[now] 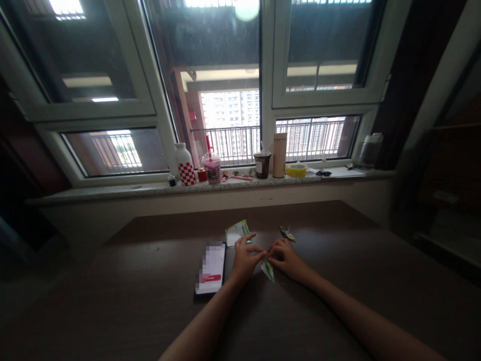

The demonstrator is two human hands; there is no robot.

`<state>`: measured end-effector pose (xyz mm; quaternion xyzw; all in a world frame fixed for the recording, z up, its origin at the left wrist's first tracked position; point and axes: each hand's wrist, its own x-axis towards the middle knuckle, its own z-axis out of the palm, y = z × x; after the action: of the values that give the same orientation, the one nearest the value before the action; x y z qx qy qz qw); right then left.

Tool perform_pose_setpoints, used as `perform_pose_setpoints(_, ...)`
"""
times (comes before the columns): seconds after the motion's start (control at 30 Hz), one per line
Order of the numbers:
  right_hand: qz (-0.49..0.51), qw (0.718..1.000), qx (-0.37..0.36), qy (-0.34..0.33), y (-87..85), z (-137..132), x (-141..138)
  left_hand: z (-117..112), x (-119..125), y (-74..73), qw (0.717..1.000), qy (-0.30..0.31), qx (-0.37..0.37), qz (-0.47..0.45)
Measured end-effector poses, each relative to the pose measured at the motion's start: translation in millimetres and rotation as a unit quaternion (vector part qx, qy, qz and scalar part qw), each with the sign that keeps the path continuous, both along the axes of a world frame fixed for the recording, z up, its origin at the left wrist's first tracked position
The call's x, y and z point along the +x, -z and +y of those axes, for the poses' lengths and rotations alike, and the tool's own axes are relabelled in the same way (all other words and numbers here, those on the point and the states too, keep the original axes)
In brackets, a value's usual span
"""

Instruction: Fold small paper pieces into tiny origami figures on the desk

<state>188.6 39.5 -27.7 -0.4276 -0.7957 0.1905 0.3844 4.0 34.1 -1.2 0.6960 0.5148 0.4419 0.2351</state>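
Both hands meet over the brown table around a small piece of folded paper point(268, 271), white with green, whose pointed end hangs toward me. My left hand point(246, 258) pinches its upper part between thumb and forefinger, with other fingers raised. My right hand point(287, 257) has its fingers bunched on the same paper from the right; the fingertips partly hide it. Just left of my left hand lies a phone point(211, 268) with a lit screen. Behind that hand is a flat green and white paper sheet point(237, 232). Beyond my right hand sits a small folded paper figure point(287, 233).
The dark table point(131, 301) runs up to the wall below a window. On the stone sill point(150, 189) stand a checkered bottle point(186, 165), a pink cup with a straw point(212, 168), a dark drink cup point(262, 164), a tan flask point(279, 155), yellow tape point(296, 171) and scissors point(323, 173).
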Motion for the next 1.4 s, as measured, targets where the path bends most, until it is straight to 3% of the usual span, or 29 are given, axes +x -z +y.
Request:
perform_pose_setpoints(0.33,0.004,1.000,-0.004,0.013,-3.8,-2.2,-0.7,-3.7,1.8,-3.6,0.999,-0.031,0.030,0.019)
perform_pose_setpoints(0.67,-0.015,0.992,0.049,0.112,-3.9,0.9,1.7,-4.1,1.7,-3.8,0.998,-0.058,-0.001,0.034)
perform_pose_setpoints(0.9,-0.045,0.992,0.064,0.098,-6.1,-2.2,1.1,-2.8,3.7,0.4,0.997,-0.058,-0.016,0.038)
perform_pose_setpoints(1.23,-0.032,0.998,0.014,0.059,-1.8,-1.2,1.7,-1.4,1.9,1.7,0.996,-0.031,-0.055,0.064)
perform_pose_setpoints(1.4,-0.023,0.997,0.001,0.075,3.0,3.5,2.3,-1.6,0.6,1.4,0.995,-0.022,-0.060,0.078)
